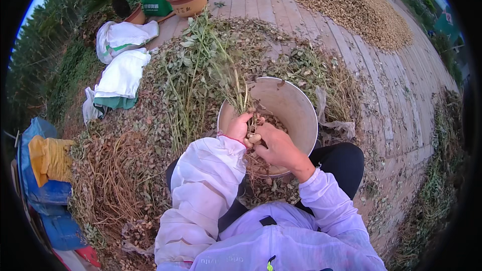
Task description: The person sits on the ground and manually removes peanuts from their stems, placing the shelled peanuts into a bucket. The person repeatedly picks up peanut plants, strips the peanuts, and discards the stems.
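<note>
A pale round bucket (297, 105) stands between my knees, with loose peanuts (276, 122) in its bottom. Over its near left side, my left hand (239, 126) grips the stems of a peanut plant (241, 92), whose leafy tops point away from me. My right hand (280, 145) is closed around peanut pods (254, 138) at the root end of that plant, close beside the left fingers. Thin roots (258, 163) hang down below the hands, across the bucket's near rim. My fingers partly hide the pods.
Pulled peanut plants (188, 82) and dry stems (116, 180) lie around the bucket. White woven sacks (122, 71) and potted plants (188, 2) are at the upper left. Blue barrels (62, 229) stand at left. A large peanut heap (350, 11) covers paving at the upper right.
</note>
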Tool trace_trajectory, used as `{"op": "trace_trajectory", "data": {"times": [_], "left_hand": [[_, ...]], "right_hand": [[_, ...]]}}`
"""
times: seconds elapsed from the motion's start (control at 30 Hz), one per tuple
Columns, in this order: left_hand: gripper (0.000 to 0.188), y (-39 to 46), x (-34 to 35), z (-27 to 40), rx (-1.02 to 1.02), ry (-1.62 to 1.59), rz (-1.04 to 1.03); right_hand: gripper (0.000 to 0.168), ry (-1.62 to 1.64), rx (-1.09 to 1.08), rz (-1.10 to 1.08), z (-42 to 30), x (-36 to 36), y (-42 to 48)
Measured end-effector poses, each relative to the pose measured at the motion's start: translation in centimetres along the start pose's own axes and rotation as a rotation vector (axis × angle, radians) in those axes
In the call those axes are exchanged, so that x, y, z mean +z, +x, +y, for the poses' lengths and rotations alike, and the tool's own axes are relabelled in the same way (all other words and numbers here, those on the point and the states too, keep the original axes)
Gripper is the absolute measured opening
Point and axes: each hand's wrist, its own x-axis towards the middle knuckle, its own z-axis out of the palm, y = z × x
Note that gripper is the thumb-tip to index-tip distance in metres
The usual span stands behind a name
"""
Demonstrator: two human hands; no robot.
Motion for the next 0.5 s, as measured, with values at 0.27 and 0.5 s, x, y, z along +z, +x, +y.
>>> {"op": "trace_trajectory", "data": {"times": [0.27, 0.5], "left_hand": [[0.016, 0.0, 1.6, -1.0, 0.314, 0.243, 0.137], [0.012, 1.4, 1.0, -2.0, 0.38, 0.321, 0.24]], "right_hand": [[0.017, 0.384, 0.162, -0.02, 0.0, 0.0, -0.8], [0.018, 0.2, 0.185, 0.116, -0.3, 0.6, -0.6]]}}
